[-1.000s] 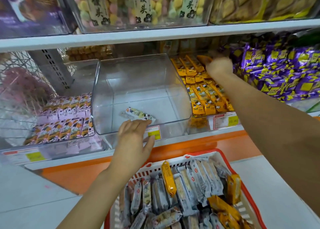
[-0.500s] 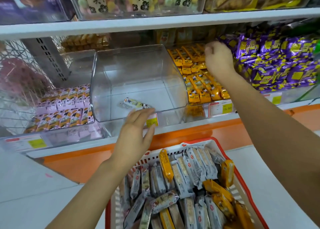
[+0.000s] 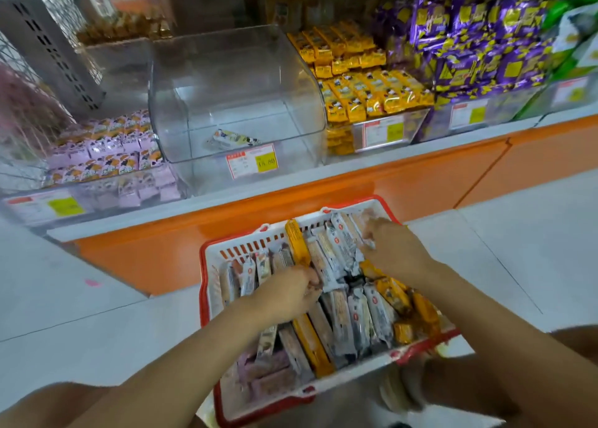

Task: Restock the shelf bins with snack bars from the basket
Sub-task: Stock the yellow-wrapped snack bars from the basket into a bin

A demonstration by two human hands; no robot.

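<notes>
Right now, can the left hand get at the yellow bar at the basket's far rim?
Probably yes. The yellow bar lies on top of the pile in the basket, uncovered, just beyond the left hand. The right hand is off to the side, not across it.

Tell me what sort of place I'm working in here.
Most likely a shop's snack aisle: clear shelf bins of wrapped snacks, price labels on their fronts, and a red-rimmed basket full of snack bars below them.
</notes>
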